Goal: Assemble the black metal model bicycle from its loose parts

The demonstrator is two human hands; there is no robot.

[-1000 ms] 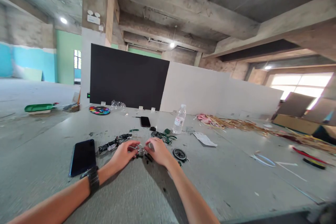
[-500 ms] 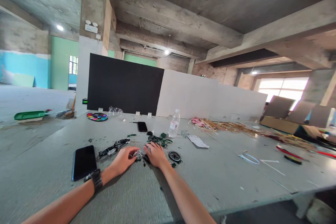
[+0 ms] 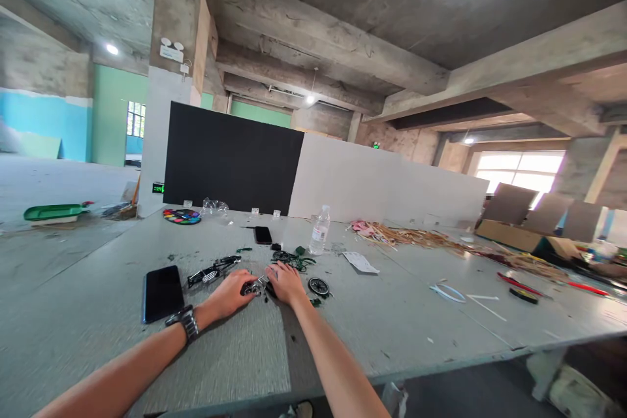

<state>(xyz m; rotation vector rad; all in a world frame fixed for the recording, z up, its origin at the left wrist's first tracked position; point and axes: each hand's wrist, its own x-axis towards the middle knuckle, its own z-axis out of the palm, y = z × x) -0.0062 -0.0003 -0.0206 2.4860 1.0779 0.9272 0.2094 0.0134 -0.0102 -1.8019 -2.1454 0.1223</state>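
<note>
Parts (image 3: 253, 287) lie on the table (image 3: 220, 366) between my left hand (image 3: 231, 292), fingers curled at them, and my right (image 3: 285, 283), palm down; remotely, I can't tell whether either grips. I judge this fine handling; the next move calls for a light pinch.

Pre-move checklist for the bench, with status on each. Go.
1. Both hands at the work: ok. The left hand and right hand are close together at the small silvery parts.
2. Firm grip on those parts: cannot tell; fingers hide the contact.
3. Spoked wheel clear of the right arm: ok, lying on the table to its right.
4. Bottle stable: ok, upright beyond the right hand.
5. Large phone clear of the left wrist: not ok, right beside the watch; touching or not, cannot tell.
6. Paper sheet legible: cannot tell, too small.
</note>
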